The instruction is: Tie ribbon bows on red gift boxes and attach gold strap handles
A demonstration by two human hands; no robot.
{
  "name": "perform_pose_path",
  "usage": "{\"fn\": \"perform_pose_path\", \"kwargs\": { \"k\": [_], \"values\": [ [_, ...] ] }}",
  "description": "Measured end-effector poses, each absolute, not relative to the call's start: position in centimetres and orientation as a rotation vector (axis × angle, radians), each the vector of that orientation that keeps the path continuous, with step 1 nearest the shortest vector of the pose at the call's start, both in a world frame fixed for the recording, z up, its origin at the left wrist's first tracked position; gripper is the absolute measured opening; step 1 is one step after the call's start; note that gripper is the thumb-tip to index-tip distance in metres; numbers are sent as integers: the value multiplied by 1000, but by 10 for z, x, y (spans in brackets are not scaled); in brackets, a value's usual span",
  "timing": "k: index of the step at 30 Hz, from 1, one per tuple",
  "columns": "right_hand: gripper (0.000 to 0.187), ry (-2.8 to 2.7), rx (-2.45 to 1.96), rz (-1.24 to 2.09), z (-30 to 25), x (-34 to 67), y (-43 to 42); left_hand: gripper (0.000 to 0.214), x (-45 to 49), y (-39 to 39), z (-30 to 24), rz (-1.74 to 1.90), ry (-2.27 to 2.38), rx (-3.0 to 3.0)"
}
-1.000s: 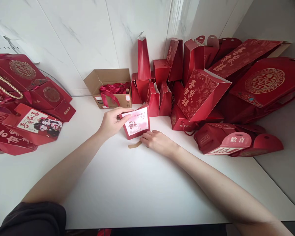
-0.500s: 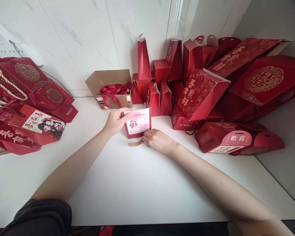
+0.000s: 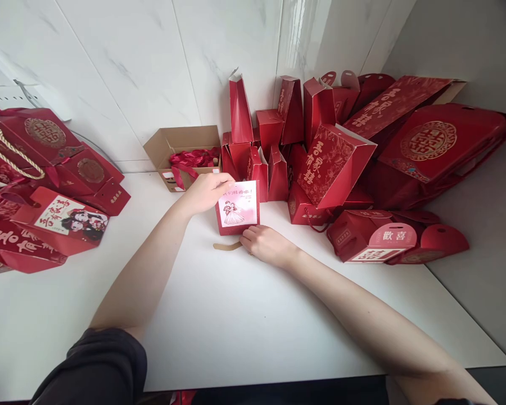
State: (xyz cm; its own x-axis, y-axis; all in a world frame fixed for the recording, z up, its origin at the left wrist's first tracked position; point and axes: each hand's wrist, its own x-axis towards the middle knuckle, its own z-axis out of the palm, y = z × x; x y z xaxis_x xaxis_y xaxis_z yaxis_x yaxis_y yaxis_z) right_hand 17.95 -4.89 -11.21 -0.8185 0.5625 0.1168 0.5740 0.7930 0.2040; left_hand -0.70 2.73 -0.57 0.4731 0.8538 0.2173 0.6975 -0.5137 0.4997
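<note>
Near the middle of the table, a small red gift box [image 3: 238, 230] stands with a pink-and-white card [image 3: 240, 207] on its front, printed with a drawn couple. My left hand [image 3: 207, 194] is closed on the box's upper left edge, with its fingers over the top corner of the card. At the lower right corner of the box, my right hand [image 3: 266, 244] rests low with curled fingers. A narrow brown strip [image 3: 225, 246] lies on the table in front of the box. One end of it disappears under the right fingertips, where the exact grip is partly hidden.
Behind stands an open cardboard box [image 3: 189, 134] holding red ribbon [image 3: 196, 157]. Several red paper boxes [image 3: 270, 126] are stacked back right, with a handled box [image 3: 375, 242] near the right edge. More red gift boxes [image 3: 67, 169] pile up left, along the tiled wall [image 3: 130, 67].
The view has shifted slightly. My left hand and forearm have moved to the right, and the gift box now stands straighter. My right hand stays low beside it.
</note>
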Motion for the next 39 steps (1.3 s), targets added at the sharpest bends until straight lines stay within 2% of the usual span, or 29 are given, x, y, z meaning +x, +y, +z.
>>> {"fn": "perform_pose_path", "kwargs": {
  "k": [8, 17, 34, 36, 39],
  "values": [
    [22, -2928, -914, -317, -113, 182, -47, 29, -7, 28, -12, 674, 1288, 2402],
    [22, -2931, -899, -284, -114, 182, -45, 28, -6, 13, -29, 874, 1202, 2366],
    [23, -2807, -928, -326, -117, 183, -47, 26, 2, 12, -33, 896, 1149, 2373],
    [18, -2610, -980, -247, -111, 184, -50, 25, 1, 12, -33, 901, 1131, 2364],
    [14, -2168, -1085, 97, -94, 188, -56, 25, 3, 12, -33, 896, 1086, 2315]
  ]
}}
